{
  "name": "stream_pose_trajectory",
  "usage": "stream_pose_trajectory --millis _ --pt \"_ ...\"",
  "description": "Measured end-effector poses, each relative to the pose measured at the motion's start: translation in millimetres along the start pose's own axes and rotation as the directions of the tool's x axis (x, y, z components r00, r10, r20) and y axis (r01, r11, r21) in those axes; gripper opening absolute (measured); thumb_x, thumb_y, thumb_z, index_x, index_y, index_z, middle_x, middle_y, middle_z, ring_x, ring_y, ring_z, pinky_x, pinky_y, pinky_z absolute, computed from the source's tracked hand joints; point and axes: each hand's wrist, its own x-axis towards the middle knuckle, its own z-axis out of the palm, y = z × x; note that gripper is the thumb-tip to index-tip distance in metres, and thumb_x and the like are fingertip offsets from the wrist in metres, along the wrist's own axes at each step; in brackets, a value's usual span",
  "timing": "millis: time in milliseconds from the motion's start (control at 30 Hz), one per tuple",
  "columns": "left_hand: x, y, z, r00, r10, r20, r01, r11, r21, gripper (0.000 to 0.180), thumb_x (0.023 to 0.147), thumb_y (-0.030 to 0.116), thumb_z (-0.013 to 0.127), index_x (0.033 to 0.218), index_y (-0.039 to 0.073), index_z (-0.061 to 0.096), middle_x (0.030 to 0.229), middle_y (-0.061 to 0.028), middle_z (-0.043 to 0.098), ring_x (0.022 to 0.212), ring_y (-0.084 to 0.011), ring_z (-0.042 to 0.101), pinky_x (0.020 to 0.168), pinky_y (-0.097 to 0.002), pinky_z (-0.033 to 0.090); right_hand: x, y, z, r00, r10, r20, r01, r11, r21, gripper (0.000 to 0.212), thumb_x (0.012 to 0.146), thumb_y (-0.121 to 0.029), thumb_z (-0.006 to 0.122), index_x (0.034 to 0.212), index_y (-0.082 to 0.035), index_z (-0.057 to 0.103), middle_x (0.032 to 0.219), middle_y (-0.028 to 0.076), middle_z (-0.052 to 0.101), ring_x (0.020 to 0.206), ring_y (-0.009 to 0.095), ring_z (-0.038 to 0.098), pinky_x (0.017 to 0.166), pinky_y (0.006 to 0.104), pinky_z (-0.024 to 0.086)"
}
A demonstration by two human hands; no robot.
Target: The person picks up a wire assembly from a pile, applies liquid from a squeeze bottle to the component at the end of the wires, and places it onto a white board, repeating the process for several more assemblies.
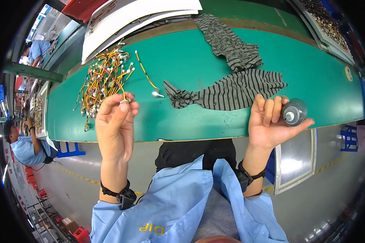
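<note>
Grey, see-through plastic makes up the small bottle (299, 110) at three o'clock, its pale nozzle aimed back toward the wearer; what is inside, or how much, I cannot tell. A pale-rimmed tray (321, 40) at two o'clock is full of small mixed parts (328, 22), too tiny to tell apart and cut off by the top of the view.

The right hand (271, 119), also at three o'clock, grasps that bottle palm up, fingers curled on one side and thumb stretched past the other.

At nine o'clock, the left hand (117, 121) is raised and half closed, thumb and fingertips pinching the end of a yellow-and-red wire (121, 86). The pinched tip is mostly hidden by the fingers; the wire's far end is lost in the tangled wire pile (103, 77) at ten o'clock.

One loose wire (144, 71) lies apart at eleven o'clock on the green mat (170, 52). Striped cloth sleeves sit at one o'clock (231, 44) and two o'clock (241, 91), meeting at their edges.
</note>
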Motion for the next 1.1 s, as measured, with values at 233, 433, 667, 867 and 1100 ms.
stream_pose_trajectory --millis 233,433,667,867,1100 --pt "-8.9 -10.5 12.4 0.987 -0.147 0.071 0.162 0.936 -0.313 0.021 0.088 -0.003 0.056 0.109 -0.003 0.058 0.111 -0.0198 0.059 0.092 -0.0233 0.063 0.080 -0.0285 0.053 -4.9 -1.0 1.5 0.999 -0.043 0.012 0.044 0.997 -0.069 0.078 0.074 -0.081 0.048 0.081 -0.004 0.055 0.049 -0.001 0.030 0.042 0.010 0.018 0.058 0.0277 0.025" --pt "-27.7 -37.7 45.3 0.933 -0.096 0.347 0.192 0.948 -0.254 0.024 0.090 -0.002 0.055 0.114 -0.004 0.055 0.103 -0.0217 0.062 0.086 -0.0245 0.065 0.077 -0.0310 0.055 -29.0 27.0 14.2 0.978 -0.178 0.108 0.197 0.959 -0.205 0.085 0.070 -0.086 0.046 0.096 -0.006 0.055 0.055 -0.001 0.035 0.046 0.012 0.026 0.065 0.0317 0.032" --pt "-43.7 -44.7 65.2 0.889 -0.099 0.447 0.145 0.987 -0.071 0.024 0.092 -0.004 0.052 0.116 -0.008 0.053 0.100 -0.0212 0.064 0.085 -0.0249 0.067 0.074 -0.0334 0.057 -47.6 25.2 31.8 0.831 0.015 0.556 0.238 0.893 -0.381 0.098 0.065 -0.090 0.044 0.115 -0.006 0.044 0.067 0.005 0.051 0.053 0.019 0.051 0.088 0.0422 0.039" --pt "-48.8 -48.3 61.5 0.828 -0.131 0.546 0.202 0.977 -0.072 0.025 0.092 -0.006 0.051 0.116 -0.012 0.051 0.102 -0.0212 0.064 0.087 -0.0252 0.067 0.075 -0.0342 0.056 -52.8 28.5 38.0 0.826 -0.011 0.564 0.396 0.723 -0.566 0.095 0.070 -0.083 0.050 0.113 0.002 0.043 0.088 0.013 0.060 0.074 0.023 0.063 0.089 0.0488 0.047" --pt "-52.5 -42.6 67.6 0.898 -0.109 0.427 0.203 0.962 -0.182 0.019 0.088 -0.009 0.053 0.107 -0.011 0.054 0.094 -0.0209 0.064 0.082 -0.0225 0.065 0.073 -0.0328 0.055 -49.5 39.9 41.6 0.838 -0.161 0.521 0.478 0.678 -0.559 0.093 0.073 -0.087 0.038 0.107 -0.001 0.046 0.071 0.010 0.058 0.059 0.023 0.060 0.089 0.0473 0.046"
